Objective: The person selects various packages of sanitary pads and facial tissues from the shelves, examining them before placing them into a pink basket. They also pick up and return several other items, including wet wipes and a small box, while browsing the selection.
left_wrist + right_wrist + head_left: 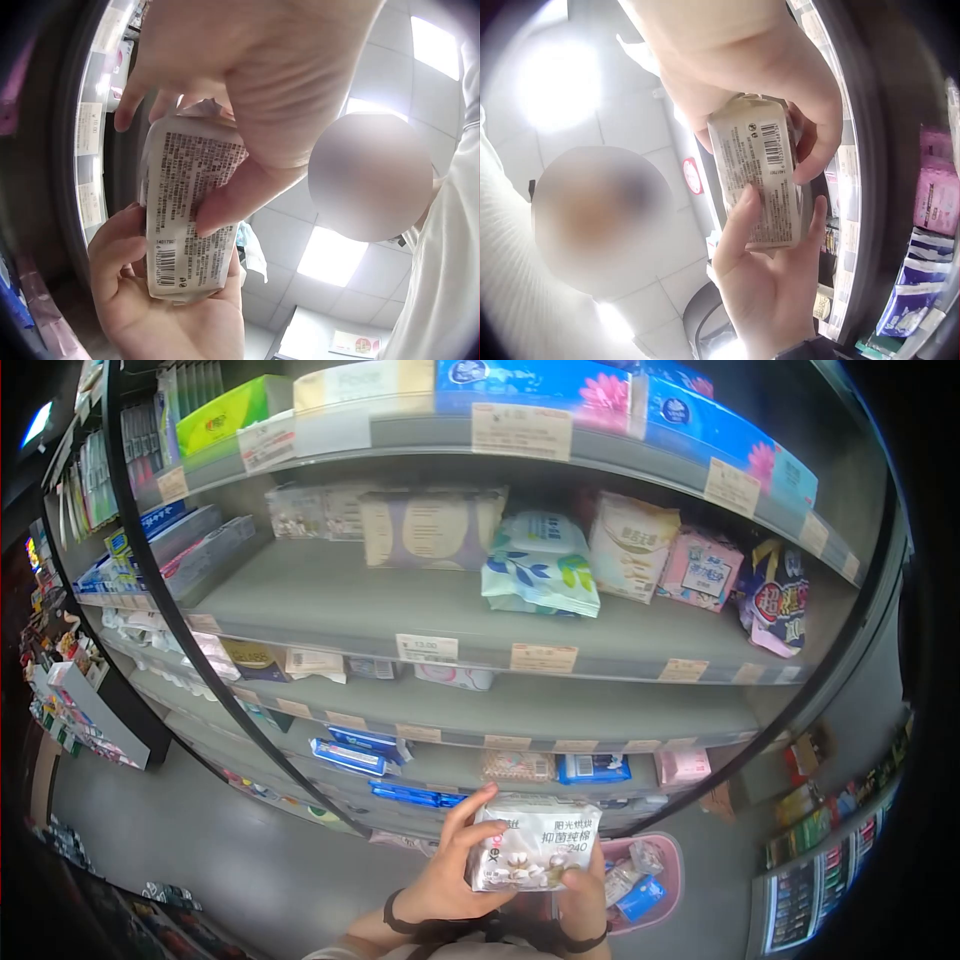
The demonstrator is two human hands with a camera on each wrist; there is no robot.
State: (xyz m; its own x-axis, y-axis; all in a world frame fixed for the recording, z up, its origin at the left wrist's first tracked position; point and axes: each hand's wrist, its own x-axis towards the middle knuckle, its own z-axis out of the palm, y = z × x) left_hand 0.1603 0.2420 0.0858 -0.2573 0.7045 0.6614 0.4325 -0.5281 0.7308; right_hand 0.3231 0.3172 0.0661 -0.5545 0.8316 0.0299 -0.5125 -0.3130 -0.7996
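A white soft-plastic pack of sanitary pads [545, 845], printed with cotton flowers and "240", is held in both hands in front of the shelves. My left hand [450, 875] grips its left end, with fingers over the front. At the right end my right hand [583, 895] holds it, thumb on the lower front corner. The left wrist view shows a narrow side of the pack [191, 217] with small print and a barcode, the left thumb lying across it. In the right wrist view the right fingers curl around the barcode end of the pack [754, 165].
A shelf unit [340, 595] with price tags spans the view. On it stand a wet wipes pack [540, 565], other packs and tissue packs [540, 385]. Below right, on the floor, a pink basket [677, 860] holds several packs. A black upright post [160, 560] runs down the left.
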